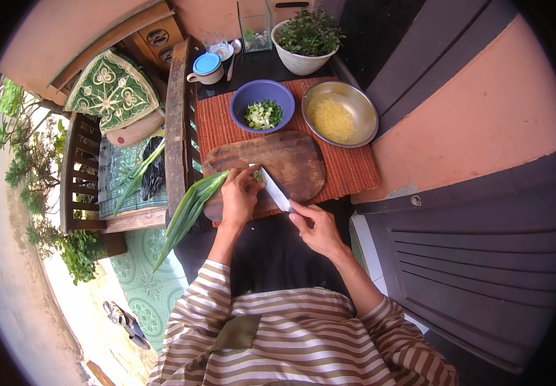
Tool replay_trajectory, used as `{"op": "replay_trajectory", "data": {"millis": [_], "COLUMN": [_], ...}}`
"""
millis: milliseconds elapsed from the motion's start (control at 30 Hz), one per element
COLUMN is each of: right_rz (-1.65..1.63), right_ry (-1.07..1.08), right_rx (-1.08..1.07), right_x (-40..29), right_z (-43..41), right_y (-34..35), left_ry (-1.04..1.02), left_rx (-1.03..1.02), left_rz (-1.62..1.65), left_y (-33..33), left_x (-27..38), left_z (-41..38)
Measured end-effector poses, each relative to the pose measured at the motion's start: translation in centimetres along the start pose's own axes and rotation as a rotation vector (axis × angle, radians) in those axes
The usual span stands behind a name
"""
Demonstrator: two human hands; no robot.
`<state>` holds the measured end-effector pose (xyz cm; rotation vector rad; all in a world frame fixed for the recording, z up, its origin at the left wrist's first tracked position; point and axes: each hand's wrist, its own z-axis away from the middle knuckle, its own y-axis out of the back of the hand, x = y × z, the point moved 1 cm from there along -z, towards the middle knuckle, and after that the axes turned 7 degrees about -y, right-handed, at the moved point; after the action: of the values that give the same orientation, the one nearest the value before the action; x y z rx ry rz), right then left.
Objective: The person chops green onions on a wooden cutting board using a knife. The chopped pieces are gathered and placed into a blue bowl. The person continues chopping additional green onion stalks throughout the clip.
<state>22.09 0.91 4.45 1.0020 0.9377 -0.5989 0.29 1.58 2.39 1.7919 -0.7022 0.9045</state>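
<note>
My left hand point(239, 195) is closed on a bunch of green onions point(188, 210) over the left part of a worn wooden cutting board point(282, 157). The long green leaves hang off the board's left side. In my right hand point(319, 229) is the handle of a kitchen knife point(274, 187); its blade points up and left, beside the left fingertips and some cut green pieces point(258, 175). Beyond the board, a blue plastic bowl point(239, 103) holds chopped green onion point(263, 115). To its right, a steel bowl point(365, 116) holds yellow shreds point(332, 120).
An orange woven mat point(350, 176) lies beneath the board and bowls. Behind them stand a lidded cup point(207, 67), a drinking glass, a spoon, a glass tank and a potted plant point(302, 53). A wooden bench point(176, 120) at the left carries more green onions point(140, 173) and a black plastic bag.
</note>
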Motion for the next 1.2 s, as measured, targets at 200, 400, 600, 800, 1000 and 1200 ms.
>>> {"op": "replay_trajectory", "data": {"millis": [200,400,600,800,1000,1200], "right_rz": [-0.084,-0.037,0.368,0.348,0.348,0.439], "right_ry": [-0.032,0.154,0.258,0.248,0.263,0.258], "right_rx": [-0.009,0.198,0.385,0.401,0.22,0.22], "right_x": [0.0,-6.1,-7.5,-7.6,-3.3,-1.0], "right_z": [-0.7,-4.1,-8.7,-8.2,-5.3,-6.4], "right_y": [0.3,2.7,2.4,3.1,3.5,2.3], "left_ry": [-0.002,-0.077,-0.109,-0.149,-0.127,0.062], "left_rx": [0.044,0.139,0.064,0.062,-0.083,-0.108], "left_rz": [-0.013,0.182,0.048,-0.058,-0.351,-0.354], "left_y": [0.0,0.8,1.1,3.6,8.1,8.9], "left_x": [-0.1,3.3,2.3,1.1,-1.4,-1.5], "left_z": [-0.8,-8.5,-13.5,-12.3,-5.7,-1.0]}}
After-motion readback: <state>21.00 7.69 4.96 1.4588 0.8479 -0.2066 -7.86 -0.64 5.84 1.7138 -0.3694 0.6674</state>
